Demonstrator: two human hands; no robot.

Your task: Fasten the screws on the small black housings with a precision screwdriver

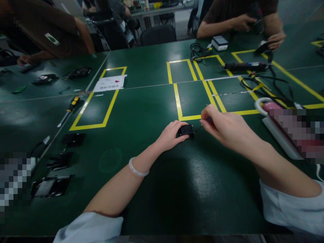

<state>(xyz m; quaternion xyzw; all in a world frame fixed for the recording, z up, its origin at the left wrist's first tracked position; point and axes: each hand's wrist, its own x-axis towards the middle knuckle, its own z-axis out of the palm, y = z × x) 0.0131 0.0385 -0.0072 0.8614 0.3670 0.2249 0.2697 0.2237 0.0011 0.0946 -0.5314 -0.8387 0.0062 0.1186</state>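
My left hand (170, 136) is closed around a small black box-shaped part (186, 130), thumb on its near side and fingers on the far side. The part rests on or just above the green table. To its right, my right hand (224, 128) pinches a small screwdriver (198, 129), its dark handle mostly hidden by the fingers. The thin shaft points left and reaches the part's right side; whether the tip sits in a screw is too small to tell.
Black parts (73, 139) lie in a column at the left, near a yellow-black screwdriver (73, 104). A labelled paper (110, 83) lies by yellow tape. Cables (273, 84) and a pink item (270, 107) are at the right. Two people sit across the green table (162, 189).
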